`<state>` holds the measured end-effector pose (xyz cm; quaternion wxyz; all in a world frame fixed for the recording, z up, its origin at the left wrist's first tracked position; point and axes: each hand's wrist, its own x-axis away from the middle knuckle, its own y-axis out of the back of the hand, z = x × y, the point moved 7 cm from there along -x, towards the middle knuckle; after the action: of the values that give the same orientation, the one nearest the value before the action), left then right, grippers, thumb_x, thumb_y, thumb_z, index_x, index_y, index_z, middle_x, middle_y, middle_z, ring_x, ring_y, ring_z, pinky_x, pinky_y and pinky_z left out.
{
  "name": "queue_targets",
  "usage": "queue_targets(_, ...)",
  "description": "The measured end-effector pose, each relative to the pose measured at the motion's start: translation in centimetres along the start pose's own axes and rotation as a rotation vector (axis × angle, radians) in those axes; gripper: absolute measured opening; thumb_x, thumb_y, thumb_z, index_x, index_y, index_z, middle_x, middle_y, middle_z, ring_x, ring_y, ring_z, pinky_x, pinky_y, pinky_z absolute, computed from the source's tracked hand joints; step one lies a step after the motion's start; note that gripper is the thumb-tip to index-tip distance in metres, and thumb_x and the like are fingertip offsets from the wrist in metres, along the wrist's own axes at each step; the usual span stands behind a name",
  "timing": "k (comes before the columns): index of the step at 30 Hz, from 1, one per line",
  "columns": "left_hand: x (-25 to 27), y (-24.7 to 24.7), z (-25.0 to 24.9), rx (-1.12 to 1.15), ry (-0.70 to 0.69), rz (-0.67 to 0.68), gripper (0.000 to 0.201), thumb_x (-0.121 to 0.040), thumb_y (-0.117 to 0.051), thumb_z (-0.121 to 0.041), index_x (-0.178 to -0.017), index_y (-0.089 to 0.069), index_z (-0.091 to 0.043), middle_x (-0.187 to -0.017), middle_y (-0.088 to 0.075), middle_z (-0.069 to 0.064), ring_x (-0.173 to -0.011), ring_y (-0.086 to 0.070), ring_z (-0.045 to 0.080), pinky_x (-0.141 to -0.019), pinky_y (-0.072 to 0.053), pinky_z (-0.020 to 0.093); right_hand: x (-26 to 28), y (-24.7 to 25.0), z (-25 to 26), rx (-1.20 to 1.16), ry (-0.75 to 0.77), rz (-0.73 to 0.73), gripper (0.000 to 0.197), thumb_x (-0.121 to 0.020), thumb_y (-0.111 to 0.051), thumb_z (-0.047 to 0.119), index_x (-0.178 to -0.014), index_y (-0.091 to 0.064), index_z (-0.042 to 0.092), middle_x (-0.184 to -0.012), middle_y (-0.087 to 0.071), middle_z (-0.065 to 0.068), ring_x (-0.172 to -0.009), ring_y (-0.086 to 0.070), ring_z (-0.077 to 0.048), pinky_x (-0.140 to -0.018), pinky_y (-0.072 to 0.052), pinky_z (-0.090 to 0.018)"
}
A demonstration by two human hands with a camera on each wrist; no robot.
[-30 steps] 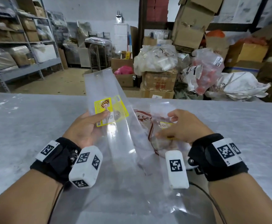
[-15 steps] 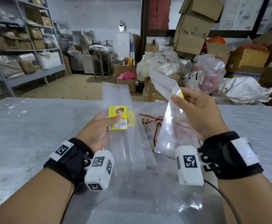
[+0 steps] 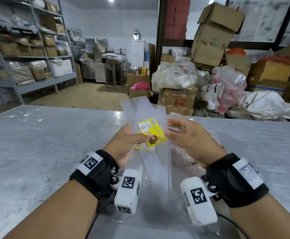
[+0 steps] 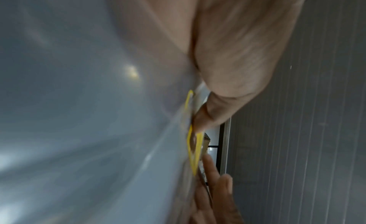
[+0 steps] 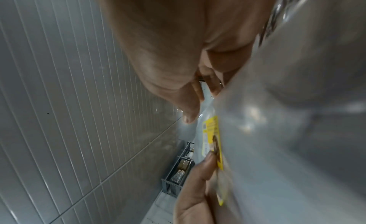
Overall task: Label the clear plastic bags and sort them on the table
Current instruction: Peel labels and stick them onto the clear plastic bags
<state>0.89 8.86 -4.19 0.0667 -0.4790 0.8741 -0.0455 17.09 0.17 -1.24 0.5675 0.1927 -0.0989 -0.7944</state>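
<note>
So here we've got our left hand (image 3: 127,145) up over the grey table (image 3: 37,152), thumb pinching a yellow label (image 3: 152,133) against a long clear plastic bag (image 3: 140,107). The bag stands up off the table, its top end poking toward 12 o'clock past the far table edge and its lower end trailing back toward us between the 2 wrists. There look to be 2 yellow labels overlapping under that thumb, 1 tilted over the other, though it's a bit blurry so we can't swear to that.

Our right hand (image 3: 189,138) sits just at 3 o'clock of the label, fingers loosely curled with the thumb and fingertips near the label's right edge. From the head view it doesn't seem to be gripping anything. The right wrist view shows the right thumb tip (image 5: 189,118) just off the clear film, next to the label's (image 5: 212,141) edge, with the left thumb pressed on it lower down.

In the left wrist view we see the label (image 4: 193,150) edge-on, a thin yellow line against the bag, with the left thumb on it.

More clear bags (image 3: 183,157) lie flat on the table under the right hand, around 5 o'clock of the label. Past the table at 1 o'clock there's a heap of cardboard boxes (image 3: 214,37), and shelving (image 3: 29,57) at 10 o'clock.
</note>
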Motion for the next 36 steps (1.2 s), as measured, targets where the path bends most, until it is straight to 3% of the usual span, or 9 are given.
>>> queue_targets(4, -0.3, 1.2, -1.5, 0.043, -0.008, -0.128, 0.031, -0.1, -0.057, -0.01, -0.131, -0.057, -0.007, -0.103, -0.075, 0.006, -0.087, -0.072, 0.022, -0.08, -0.057, 0.041, -0.1, -0.5, 1.5, 0.055, -0.087, 0.145, 0.043, -0.096, -0.066, 0.025, -0.136, -0.055, 0.016, -0.1, -0.074, 0.001, -0.075, -0.066, -0.009, -0.075, -0.055, -0.028)
queue_targets(8, 0.7, 2.7, -4.2, 0.031, -0.052, -0.16, 0.014, -0.106, -0.052, -0.026, -0.112, -0.062, -0.019, -0.096, -0.075, -0.002, -0.074, -0.072, 0.014, -0.064, -0.058, 0.03, 0.0, -3.8, 5.1, 0.028, -0.033, 0.295, 0.017, -0.096, -0.061, 0.017, -0.111, -0.067, 0.015, -0.095, -0.075, -0.016, -0.079, -0.07, -0.036, -0.076, -0.058, -0.05)
queue_targets(15, 6.6, 13.4, -8.1, 0.026, 0.007, -0.266, 0.053, -0.087, -0.067, -0.017, -0.136, -0.054, 0.0, -0.122, -0.068, 0.021, -0.091, -0.067, 0.027, -0.078, -0.054, 0.037, -1.6, -14.2, 10.9, 0.008, 0.046, 0.208, 0.014, -0.098, -0.056, 0.008, -0.107, -0.05, 0.017, -0.09, -0.057, -0.005, -0.068, -0.046, -0.013, -0.053, -0.038, -0.019)
queue_targets(18, 10.3, 19.3, -8.2, -0.183, 0.088, -0.278, 0.022, -0.087, -0.06, -0.005, -0.106, -0.07, 0.0, -0.091, -0.068, 0.013, -0.081, -0.057, 0.026, -0.07, -0.047, 0.032, -2.0, -20.8, 12.3, -0.055, 0.015, 0.265, 0.02, -0.1, -0.056, 0.014, -0.114, -0.042, 0.016, -0.103, -0.058, -0.004, -0.082, -0.052, -0.013, -0.067, -0.04, -0.028)
queue_targets(21, 13.6, 25.2, -8.7, -0.324, 0.112, -0.418, 0.039, -0.094, -0.047, 0.007, -0.066, -0.055, -0.02, -0.061, -0.052, -0.004, -0.058, -0.051, 0.015, -0.054, -0.033, 0.026, -1.6, -28.4, 13.2, -0.039, -0.031, 0.377, 0.038, -0.101, -0.054, 0.027, -0.131, -0.033, 0.015, -0.113, -0.057, -0.011, -0.085, -0.051, -0.019, -0.062, -0.04, -0.029)
queue_targets(27, 18.8, 36.9, -10.1, -0.608, 0.212, -0.641, 0.023, -0.092, -0.041, 0.008, -0.104, -0.06, 0.005, -0.073, -0.054, 0.004, -0.056, -0.043, 0.011, -0.052, -0.029, 0.023, -0.4, -41.0, 14.6, -0.243, -0.166, 0.545, 0.008, -0.102, -0.049, 0.01, -0.106, -0.042, 0.012, -0.086, -0.05, -0.012, -0.054, -0.054, -0.021, -0.046, -0.051, -0.029)
queue_targets(30, 20.4, 42.0, -10.3, -0.795, 0.324, -0.69, 0.044, -0.096, -0.049, 0.002, -0.139, -0.055, -0.002, -0.13, -0.063, 0.019, -0.087, -0.054, 0.016, -0.064, -0.044, 0.019, 0.0, -45.9, 15.1, -0.292, -0.241, 0.618, 0.022, -0.098, -0.05, -0.005, -0.083, -0.041, 0.007, -0.065, -0.05, -0.014, -0.041, -0.057, -0.022, -0.039, -0.048, -0.024)
queue_targets(33, 21.3, 45.9, -10.4, -0.923, 0.376, -0.758, 0.036, -0.097, -0.055, -0.004, -0.132, -0.064, -0.009, -0.131, -0.064, 0.012, -0.101, -0.058, 0.02, -0.086, -0.049, 0.027, 0.4, -49.6, 15.0, -0.311, -0.333, 0.683, 0.026, -0.096, -0.057, -0.007, -0.073, -0.049, 0.002, -0.055, -0.059, -0.017, -0.041, -0.056, -0.022, -0.044, -0.049, -0.03)
queue_targets(36, 21.5, 48.9, -9.9, -1.057, 0.474, -0.786, 0.028, -0.096, -0.052, -0.005, -0.114, -0.07, -0.019, -0.111, -0.066, 0.001, -0.094, -0.057, 0.016, -0.078, -0.043, 0.023, 0.0, -51.7, 14.9, -0.327, -0.372, 0.698, 0.009, -0.091, -0.065, -0.005, -0.086, -0.062, -0.011, -0.08, -0.068, -0.028, -0.06, -0.063, -0.027, -0.06, -0.06, -0.033)
